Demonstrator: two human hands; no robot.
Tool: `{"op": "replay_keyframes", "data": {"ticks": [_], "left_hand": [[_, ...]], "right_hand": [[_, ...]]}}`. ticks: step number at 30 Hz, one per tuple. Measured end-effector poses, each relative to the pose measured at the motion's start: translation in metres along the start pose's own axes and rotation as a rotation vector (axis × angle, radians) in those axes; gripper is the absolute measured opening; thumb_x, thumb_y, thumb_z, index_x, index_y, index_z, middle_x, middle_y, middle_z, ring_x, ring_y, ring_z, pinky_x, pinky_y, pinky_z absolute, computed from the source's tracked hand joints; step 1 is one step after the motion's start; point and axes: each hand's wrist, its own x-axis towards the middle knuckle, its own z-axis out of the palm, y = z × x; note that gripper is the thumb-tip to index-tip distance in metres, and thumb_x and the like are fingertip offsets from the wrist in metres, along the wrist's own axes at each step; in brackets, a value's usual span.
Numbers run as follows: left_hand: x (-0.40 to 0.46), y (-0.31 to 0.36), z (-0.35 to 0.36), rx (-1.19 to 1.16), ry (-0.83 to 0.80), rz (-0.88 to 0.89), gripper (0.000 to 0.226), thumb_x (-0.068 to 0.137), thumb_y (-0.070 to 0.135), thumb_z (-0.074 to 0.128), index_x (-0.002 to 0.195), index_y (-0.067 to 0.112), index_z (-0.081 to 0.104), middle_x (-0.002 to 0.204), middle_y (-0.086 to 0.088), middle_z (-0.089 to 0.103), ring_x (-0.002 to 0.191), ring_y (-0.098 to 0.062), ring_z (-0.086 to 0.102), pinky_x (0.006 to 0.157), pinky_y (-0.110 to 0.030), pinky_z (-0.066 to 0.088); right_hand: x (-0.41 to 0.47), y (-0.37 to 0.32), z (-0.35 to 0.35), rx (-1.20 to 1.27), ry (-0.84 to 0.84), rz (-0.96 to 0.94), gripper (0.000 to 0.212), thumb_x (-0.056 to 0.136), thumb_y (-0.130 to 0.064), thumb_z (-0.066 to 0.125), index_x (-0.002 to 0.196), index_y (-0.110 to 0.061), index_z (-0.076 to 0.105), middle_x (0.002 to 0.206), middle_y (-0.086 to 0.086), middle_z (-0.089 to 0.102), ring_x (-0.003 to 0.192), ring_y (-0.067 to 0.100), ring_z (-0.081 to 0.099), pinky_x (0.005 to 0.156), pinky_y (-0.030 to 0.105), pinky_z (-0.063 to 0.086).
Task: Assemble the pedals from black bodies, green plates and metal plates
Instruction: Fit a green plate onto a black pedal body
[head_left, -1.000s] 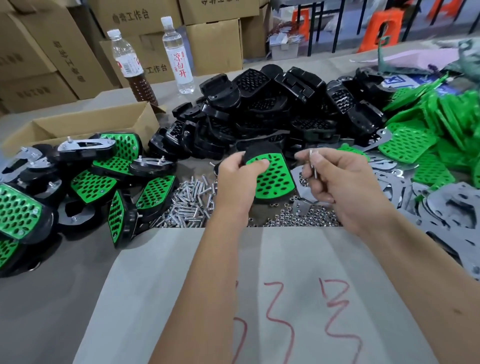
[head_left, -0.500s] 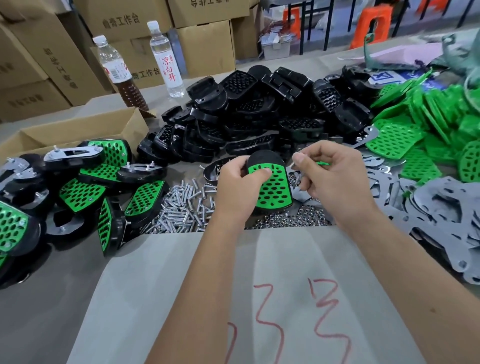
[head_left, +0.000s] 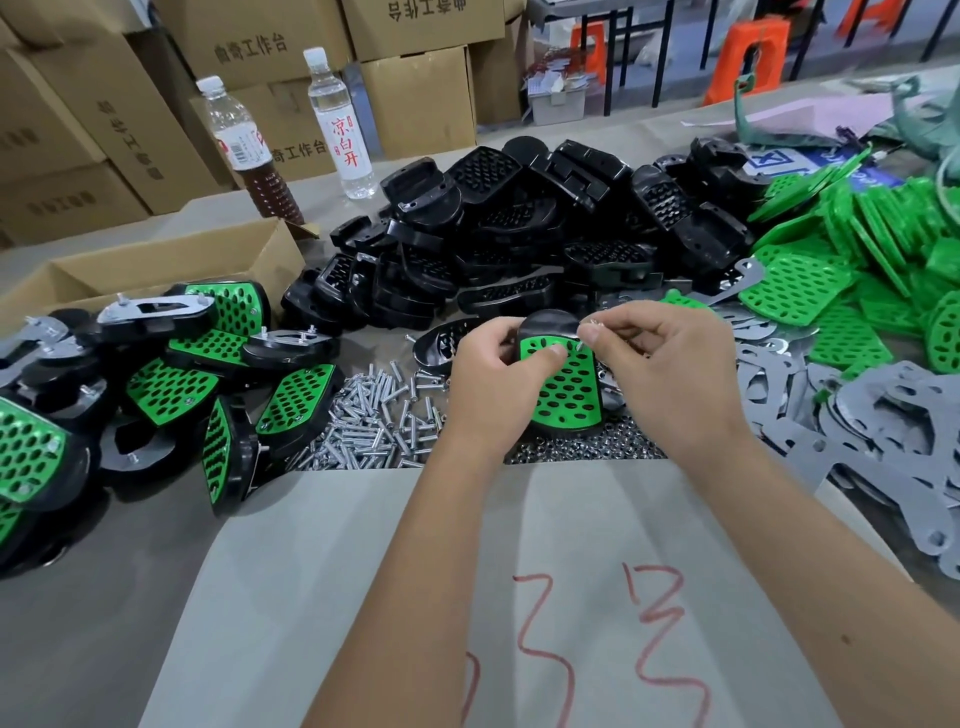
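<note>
My left hand (head_left: 493, 379) grips a black pedal body with a perforated green plate (head_left: 569, 387) on its face, thumb pressed on the plate's top. My right hand (head_left: 670, 364) pinches a small metal screw (head_left: 589, 332) at the plate's upper right corner. Behind lies a heap of black bodies (head_left: 519, 228). Loose green plates (head_left: 841, 270) pile at the right, grey metal plates (head_left: 883, 421) in front of them. Assembled pedals (head_left: 171, 384) lie at the left.
Loose screws (head_left: 374, 415) and small nuts (head_left: 571, 449) lie under my hands. A grey sheet with red marks (head_left: 363, 597) covers the near table. An open carton (head_left: 156, 265), two bottles (head_left: 340, 124) and stacked boxes stand at the back left.
My right hand has brought the screw left to the green plate's upper corner. My left hand has kept hold of the pedal, drawing it slightly nearer.
</note>
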Motion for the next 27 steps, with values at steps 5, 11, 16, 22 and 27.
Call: {"op": "replay_keyframes", "data": {"ticks": [5,11,16,22,27], "left_hand": [[-0.001,0.001,0.0,-0.023,0.076,-0.039,0.009,0.086,0.01,0.075,0.094,0.006,0.075,0.092,-0.015,0.077,0.081,-0.02,0.071,0.083,-0.049,0.06],[-0.005,0.009,0.002,-0.051,0.108,-0.086,0.047,0.077,0.048,0.076,0.096,0.006,0.071,0.091,-0.013,0.074,0.086,-0.027,0.071,0.092,-0.059,0.058],[-0.003,0.007,0.002,-0.048,0.126,-0.138,0.037,0.073,0.047,0.085,0.095,0.019,0.076,0.095,-0.005,0.078,0.094,-0.027,0.076,0.09,-0.056,0.061],[0.002,0.002,0.0,-0.182,0.193,-0.23,0.019,0.081,0.027,0.082,0.092,0.012,0.076,0.08,-0.003,0.074,0.078,-0.027,0.073,0.07,-0.048,0.066],[0.006,-0.002,-0.003,-0.321,0.248,-0.251,0.009,0.087,0.021,0.081,0.088,0.014,0.075,0.08,-0.004,0.074,0.07,-0.02,0.073,0.057,-0.035,0.061]], "right_hand": [[-0.001,-0.003,0.003,-0.314,-0.085,-0.168,0.006,0.089,-0.012,0.079,0.084,-0.014,0.081,0.072,-0.011,0.069,0.069,-0.004,0.059,0.064,0.009,0.039],[0.0,-0.01,0.004,-0.421,-0.198,-0.301,0.019,0.099,-0.013,0.065,0.083,-0.007,0.073,0.06,0.005,0.057,0.06,0.024,0.048,0.062,0.042,0.043],[-0.005,-0.006,0.003,-0.21,-0.129,-0.177,0.018,0.102,-0.012,0.063,0.095,-0.009,0.079,0.066,0.001,0.066,0.057,0.014,0.056,0.057,0.027,0.042],[-0.004,-0.005,0.001,-0.013,0.014,0.019,0.008,0.099,-0.018,0.068,0.102,-0.021,0.061,0.069,-0.008,0.074,0.05,0.01,0.059,0.057,0.026,0.047],[-0.004,-0.009,0.001,0.006,-0.015,0.046,0.012,0.094,-0.018,0.076,0.082,-0.019,0.074,0.067,-0.006,0.071,0.055,0.005,0.059,0.057,0.02,0.046]]}}
